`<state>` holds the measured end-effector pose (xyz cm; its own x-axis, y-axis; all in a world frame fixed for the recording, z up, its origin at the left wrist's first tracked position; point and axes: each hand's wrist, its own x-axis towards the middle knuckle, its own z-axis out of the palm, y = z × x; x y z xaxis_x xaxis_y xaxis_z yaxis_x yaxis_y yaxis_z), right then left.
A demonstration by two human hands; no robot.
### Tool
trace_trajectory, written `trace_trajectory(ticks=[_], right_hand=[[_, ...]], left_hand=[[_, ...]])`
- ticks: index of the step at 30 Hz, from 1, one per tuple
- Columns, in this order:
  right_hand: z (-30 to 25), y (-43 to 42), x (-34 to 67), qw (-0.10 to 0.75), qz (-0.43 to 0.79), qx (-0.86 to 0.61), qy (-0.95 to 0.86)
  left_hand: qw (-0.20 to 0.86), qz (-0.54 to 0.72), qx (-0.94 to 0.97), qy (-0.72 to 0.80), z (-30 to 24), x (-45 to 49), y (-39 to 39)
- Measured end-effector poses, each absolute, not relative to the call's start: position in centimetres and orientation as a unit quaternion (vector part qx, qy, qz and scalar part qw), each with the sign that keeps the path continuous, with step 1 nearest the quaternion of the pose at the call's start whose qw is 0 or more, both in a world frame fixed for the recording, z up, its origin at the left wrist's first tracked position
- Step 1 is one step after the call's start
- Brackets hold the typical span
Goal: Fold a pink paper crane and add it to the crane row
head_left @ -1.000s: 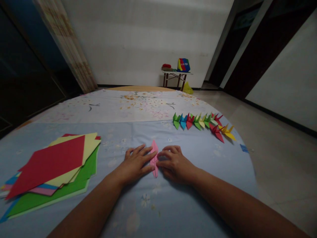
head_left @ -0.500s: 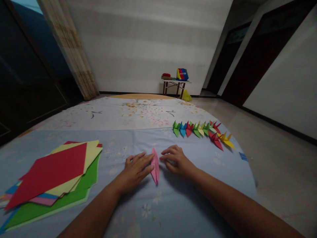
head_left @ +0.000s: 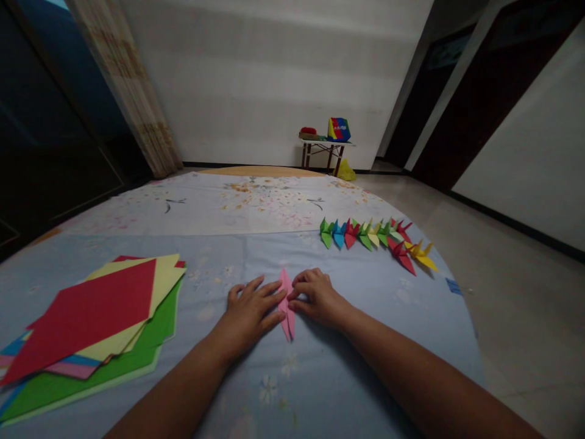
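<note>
A narrow, folded pink paper piece (head_left: pixel 287 305) lies on the pale blue cloth (head_left: pixel 347 378) in front of me. My left hand (head_left: pixel 249 311) rests flat beside it, fingers stretched out and touching its left edge. My right hand (head_left: pixel 317 297) sits on its right side with curled fingertips pressing or pinching the paper's edge. A stack of coloured paper sheets (head_left: pixel 91 323), red on top, lies to my left. A row of several finished paper cranes (head_left: pixel 375 236) in green, blue, red and yellow stands to the far right.
The round table's right edge (head_left: pixel 461 305) drops to a tiled floor. A white flowered cloth (head_left: pixel 237 204) covers the far half. A small blue scrap (head_left: pixel 452 285) lies near the edge. A small side table (head_left: pixel 325 149) stands by the far wall.
My right hand has closed back in onto the pink paper's right edge after lifting slightly away. My left hand stays flat against the left edge. The camera has tilted a little.
</note>
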<state>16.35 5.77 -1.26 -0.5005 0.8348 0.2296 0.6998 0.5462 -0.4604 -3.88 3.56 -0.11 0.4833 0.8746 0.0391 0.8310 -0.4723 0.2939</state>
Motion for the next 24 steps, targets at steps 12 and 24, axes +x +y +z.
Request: trace_trajectory(ticks=[12, 24], right_hand=[[-0.9, 6.2, 16.8, 0.315, 0.184, -0.467, -0.805], [-0.7, 6.0, 14.7, 0.281, 0.177, -0.517, -0.789]], left_hand=[[0.087, 0.208, 0.786, 0.575, -0.7, -3.8, 3.5], [0.108, 0.271, 0.752, 0.591, -0.8, -2.3, 3.5]])
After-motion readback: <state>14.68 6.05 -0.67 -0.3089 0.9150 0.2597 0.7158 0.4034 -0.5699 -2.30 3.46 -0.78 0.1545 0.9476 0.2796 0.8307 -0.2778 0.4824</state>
